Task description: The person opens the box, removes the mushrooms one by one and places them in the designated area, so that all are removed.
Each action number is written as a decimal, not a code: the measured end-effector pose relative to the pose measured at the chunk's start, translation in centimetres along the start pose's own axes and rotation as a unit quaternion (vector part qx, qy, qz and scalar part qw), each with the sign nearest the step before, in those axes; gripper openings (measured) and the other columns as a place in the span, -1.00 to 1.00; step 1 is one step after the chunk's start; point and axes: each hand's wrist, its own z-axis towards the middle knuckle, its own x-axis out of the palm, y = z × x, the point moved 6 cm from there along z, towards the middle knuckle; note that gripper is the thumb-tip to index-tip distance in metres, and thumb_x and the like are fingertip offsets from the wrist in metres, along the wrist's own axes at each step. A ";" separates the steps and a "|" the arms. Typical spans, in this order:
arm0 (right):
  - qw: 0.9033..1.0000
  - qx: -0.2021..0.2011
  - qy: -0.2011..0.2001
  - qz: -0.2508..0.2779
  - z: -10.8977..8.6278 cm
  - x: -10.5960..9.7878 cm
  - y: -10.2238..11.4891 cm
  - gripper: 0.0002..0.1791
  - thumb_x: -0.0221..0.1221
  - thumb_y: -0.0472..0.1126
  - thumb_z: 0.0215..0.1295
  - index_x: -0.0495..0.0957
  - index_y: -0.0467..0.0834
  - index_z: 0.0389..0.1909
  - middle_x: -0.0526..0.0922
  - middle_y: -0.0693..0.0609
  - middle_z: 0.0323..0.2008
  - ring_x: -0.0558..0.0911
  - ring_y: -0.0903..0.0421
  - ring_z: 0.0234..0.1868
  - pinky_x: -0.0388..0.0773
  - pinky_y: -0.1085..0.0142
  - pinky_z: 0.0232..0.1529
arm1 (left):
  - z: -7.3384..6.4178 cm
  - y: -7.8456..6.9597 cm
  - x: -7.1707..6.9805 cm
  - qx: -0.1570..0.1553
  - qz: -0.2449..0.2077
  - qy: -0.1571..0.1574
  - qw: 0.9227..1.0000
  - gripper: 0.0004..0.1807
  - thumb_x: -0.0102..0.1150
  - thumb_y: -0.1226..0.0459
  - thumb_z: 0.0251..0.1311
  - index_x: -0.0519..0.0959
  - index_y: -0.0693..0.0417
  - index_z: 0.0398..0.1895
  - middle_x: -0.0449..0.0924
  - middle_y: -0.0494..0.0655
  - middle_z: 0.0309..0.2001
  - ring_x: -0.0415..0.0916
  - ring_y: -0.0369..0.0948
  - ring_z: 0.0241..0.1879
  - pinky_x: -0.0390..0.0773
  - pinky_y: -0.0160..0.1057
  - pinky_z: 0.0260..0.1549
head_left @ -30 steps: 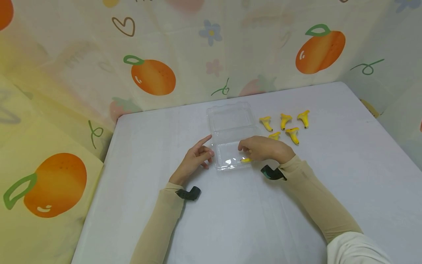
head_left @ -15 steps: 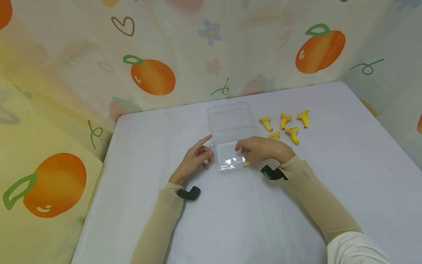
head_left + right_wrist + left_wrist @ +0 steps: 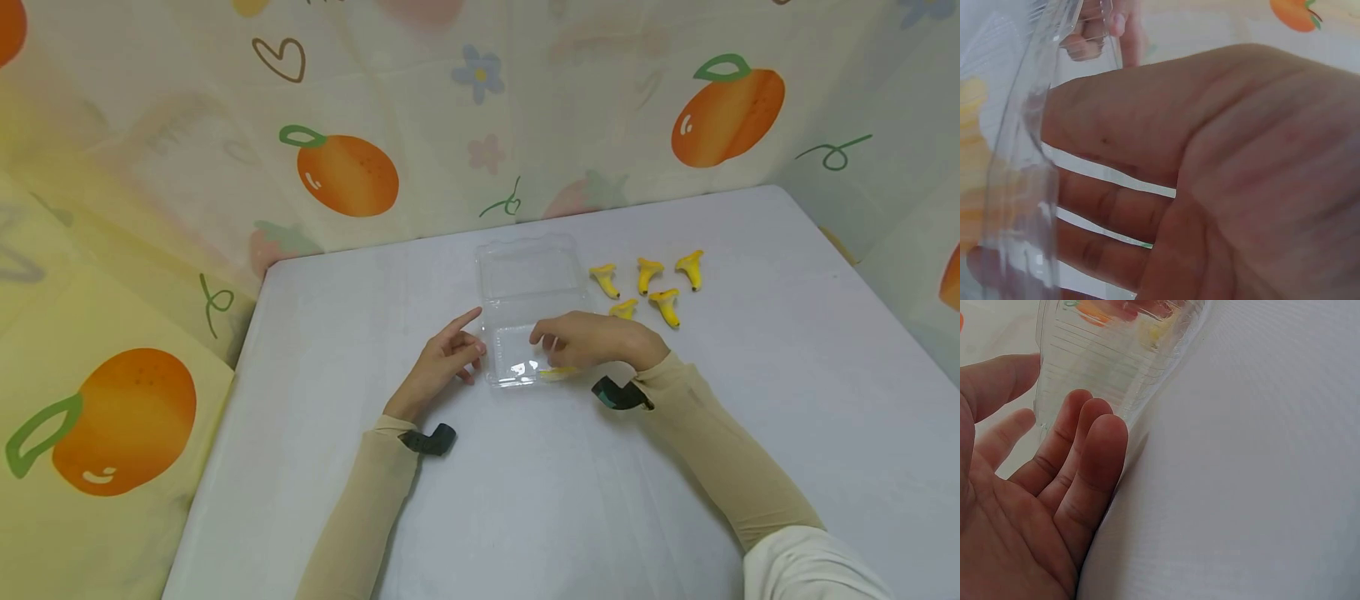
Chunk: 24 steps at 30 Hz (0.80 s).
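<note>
A clear plastic clamshell box (image 3: 491, 337) stands unlatched on the table, its lid (image 3: 528, 265) folded back. My right hand (image 3: 596, 340) reaches into the box's near tray from the right. A yellow chanterelle mushroom (image 3: 557, 375) is between its thumb and fingers, low in the tray and partly hidden by the hand. Through the plastic wall the right wrist view shows the mushroom (image 3: 972, 169) blurred. On the box's left side, my left hand (image 3: 442, 367) rests with relaxed fingers (image 3: 1104, 450), their tips right at the wall.
To the right of the box lie several more yellow chanterelle mushrooms (image 3: 666, 308), one of them partly behind the right hand. A white cloth covers the table (image 3: 510, 492). A printed curtain (image 3: 435, 108) hangs behind its far edge.
The right hand has shifted slightly left inside the tray, and the mushroom beneath it has turned and shows lower down. The box's lid has swung slightly right. The left hand stays put.
</note>
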 end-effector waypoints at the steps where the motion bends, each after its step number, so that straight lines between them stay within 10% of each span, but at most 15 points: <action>1: 1.000 -0.001 0.000 0.002 0.0 0.0 0.0 -0.60 0.12 -0.27 0.38 0.50 -0.14 0.22 0.66 -0.13 0.08 0.64 -0.03 0.10 0.57 0.05 0.19 | 0.0 0.0 0.0 0.001 0.000 0.000 1.000 -0.31 0.14 0.35 0.42 0.19 -0.02 0.58 0.58 0.23 -0.12 0.54 -0.24 -0.33 0.65 -0.32 -0.47; 24: 1.000 0.013 0.000 0.019 0.1 0.0 -0.3 -0.56 0.17 -0.26 0.27 0.52 -0.11 0.19 0.68 -0.08 0.01 0.62 0.03 0.03 0.57 0.14 0.09 | 0.1 0.2 0.0 -0.009 -0.004 -0.004 1.000 -0.29 0.15 0.34 0.40 0.19 -0.09 0.58 0.58 0.05 -0.15 0.55 -0.24 -0.33 0.65 -0.33 -0.48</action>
